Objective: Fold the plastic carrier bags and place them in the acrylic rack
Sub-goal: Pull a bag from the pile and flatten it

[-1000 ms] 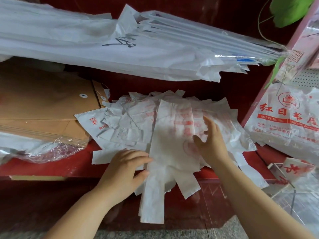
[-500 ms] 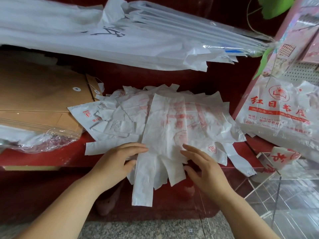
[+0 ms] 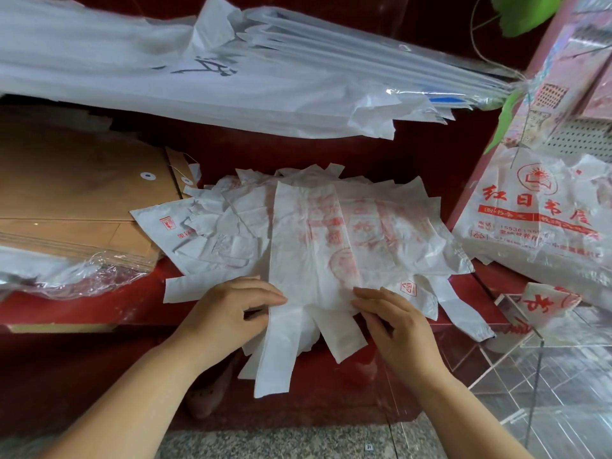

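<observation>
A heap of white plastic carrier bags (image 3: pixel 212 233) with red print lies on the red shelf (image 3: pixel 82 313). On top is one bag (image 3: pixel 308 246) folded lengthwise into a narrow strip, its handles hanging over the shelf's front edge. My left hand (image 3: pixel 228 313) rests with its fingertips on the strip's lower left edge. My right hand (image 3: pixel 397 329) lays its fingers on the lower right edge, near a handle. The clear acrylic rack (image 3: pixel 530 356) stands at the lower right, with a folded bag (image 3: pixel 546 303) at its top.
Brown envelopes (image 3: pixel 76 197) in plastic wrap are stacked at the left. A long bundle of white sheets (image 3: pixel 198 77) overhangs the shelf. A larger printed bag (image 3: pixel 536 220) leans at the right. Grey stone floor (image 3: pixel 265 442) lies below.
My right hand has slid from the middle of the folded bag down to its lower right edge. The left hand has stayed at the lower left edge.
</observation>
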A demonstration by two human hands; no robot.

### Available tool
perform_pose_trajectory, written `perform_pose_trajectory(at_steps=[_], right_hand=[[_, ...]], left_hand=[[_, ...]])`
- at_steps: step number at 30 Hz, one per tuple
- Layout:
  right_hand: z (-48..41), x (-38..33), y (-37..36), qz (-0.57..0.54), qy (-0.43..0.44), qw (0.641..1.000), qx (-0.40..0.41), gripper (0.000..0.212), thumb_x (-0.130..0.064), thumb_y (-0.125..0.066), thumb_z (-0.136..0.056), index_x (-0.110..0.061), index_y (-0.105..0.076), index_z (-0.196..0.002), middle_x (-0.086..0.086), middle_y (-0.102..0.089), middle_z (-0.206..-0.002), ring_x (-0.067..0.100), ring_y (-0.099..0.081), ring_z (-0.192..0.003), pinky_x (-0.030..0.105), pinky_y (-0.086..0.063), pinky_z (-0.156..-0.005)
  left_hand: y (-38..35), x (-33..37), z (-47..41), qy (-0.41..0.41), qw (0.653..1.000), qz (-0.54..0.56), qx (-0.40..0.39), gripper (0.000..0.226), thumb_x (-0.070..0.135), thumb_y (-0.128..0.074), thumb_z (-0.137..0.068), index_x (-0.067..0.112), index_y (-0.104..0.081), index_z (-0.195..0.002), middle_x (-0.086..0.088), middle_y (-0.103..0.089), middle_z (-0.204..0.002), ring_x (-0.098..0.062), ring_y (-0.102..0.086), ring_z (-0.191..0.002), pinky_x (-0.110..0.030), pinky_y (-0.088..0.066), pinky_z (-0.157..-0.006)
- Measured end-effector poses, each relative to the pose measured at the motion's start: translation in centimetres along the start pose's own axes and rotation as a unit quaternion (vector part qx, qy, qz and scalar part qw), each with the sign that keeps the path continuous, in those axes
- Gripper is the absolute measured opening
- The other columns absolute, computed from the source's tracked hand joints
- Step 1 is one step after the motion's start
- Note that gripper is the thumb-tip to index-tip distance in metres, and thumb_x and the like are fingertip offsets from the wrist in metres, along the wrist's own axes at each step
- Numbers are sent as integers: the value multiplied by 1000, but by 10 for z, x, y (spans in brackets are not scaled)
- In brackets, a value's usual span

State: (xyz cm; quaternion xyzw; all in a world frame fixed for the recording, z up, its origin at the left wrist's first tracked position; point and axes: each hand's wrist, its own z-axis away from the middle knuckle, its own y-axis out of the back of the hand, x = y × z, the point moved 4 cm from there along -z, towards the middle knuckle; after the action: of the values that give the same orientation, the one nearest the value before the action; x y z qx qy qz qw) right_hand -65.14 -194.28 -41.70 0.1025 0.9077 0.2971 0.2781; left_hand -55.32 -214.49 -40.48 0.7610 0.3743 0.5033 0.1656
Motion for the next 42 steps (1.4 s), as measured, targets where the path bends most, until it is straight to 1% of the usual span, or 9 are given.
perform_pose_trajectory(at_steps=[6, 9, 13, 16, 22, 28, 32, 38, 42], right_hand=[[3, -7, 1, 11, 17, 999, -35, 36, -21, -46, -74, -10, -69, -100, -14, -57, -111, 6, -47, -110, 27, -45, -90], [4, -12, -1, 1, 9, 999, -49, 51, -21, -41, -66, -9, -64, -109, -27, -44, -114, -6, -36, -112, 24, -35, -91], [2, -13, -7, 1, 9, 998, -67, 47, -26, -45, -65, -13, -65, -105, -32, -40, -110, -25, -26, -115, 29, -30, -94], [2, -13, -10, 12, 17, 997, -78, 42, -31, -51, -66, -21, -63, -104, -32, -43, -106, -26, -25, -114, 27, -31, -94], [-1, -8, -10, -8, -27, 997, -77, 37, -36, -49, -71, -17, -70, -95, -26, -50, -93, 1, -48, -97, 24, -42, -86], [-1, -1, -7, -71, -113, 987, -93, 32, -30, -53, -71, -18, -73, -93, -24, -55, -92, -11, -47, -102, 10, -43, -82], [0, 1, -9, -80, -115, 986, -95, 28, -20, -55, -71, -14, -73, -92, -24, -55, -94, -19, -47, -99, 3, -39, -83], [3, 4, -8, -102, -106, 985, -85, 33, -34, -53, -73, -17, -74, -91, -27, -60, -93, -24, -46, -99, 1, -39, -84], [4, 4, -7, -143, -123, 979, -72, 23, -20, -61, -80, -40, -71, -83, -39, -60, -92, -22, -48, -102, 0, -38, -81]], left_hand=[[-2, 3, 0, -98, 984, -148, 6, 18, 16, -64, -60, 28, -75, -69, 22, -64, -73, 3, -46, -79, -5, -23, -80], [-4, 0, 2, 0, 999, -27, -16, 19, 18, -64, -74, 36, -68, -81, 33, -61, -75, 7, -50, -85, -6, -29, -81], [-11, -9, 0, 176, 982, 64, 10, 30, 22, -62, -78, 4, -58, -54, -3, -46, -50, -11, -42, -54, -18, -33, -57], [-11, -7, -6, 262, 962, 21, 75, 36, 20, -57, -85, 10, -50, -50, 9, -43, -41, -11, -40, -46, -24, -29, -51], [-9, 1, -18, 319, 932, -153, 78, 34, 46, -58, -83, 28, -35, -67, 15, -45, -65, -11, -48, -67, -23, -30, -49], [-12, 5, -18, 204, 963, -156, 77, 20, 47, -54, -87, 27, -58, -84, 19, -48, -63, 0, -45, -58, -10, -29, -49], [-7, 5, -14, 71, 989, -102, 84, 57, 63, -45, -68, 19, -75, -90, 23, -46, -69, -4, -45, -62, -10, -32, -61], [-9, 14, -3, -105, 979, -174, -4, 45, 46, -52, -67, 27, -63, -106, 7, -45, -125, -10, -39, -116, -30, -34, -98], [-15, 12, -3, -104, 974, -202, -20, 39, 34, -52, -68, 23, -69, -101, 1, -64, -116, -8, -43, -115, -19, -13, -107]])
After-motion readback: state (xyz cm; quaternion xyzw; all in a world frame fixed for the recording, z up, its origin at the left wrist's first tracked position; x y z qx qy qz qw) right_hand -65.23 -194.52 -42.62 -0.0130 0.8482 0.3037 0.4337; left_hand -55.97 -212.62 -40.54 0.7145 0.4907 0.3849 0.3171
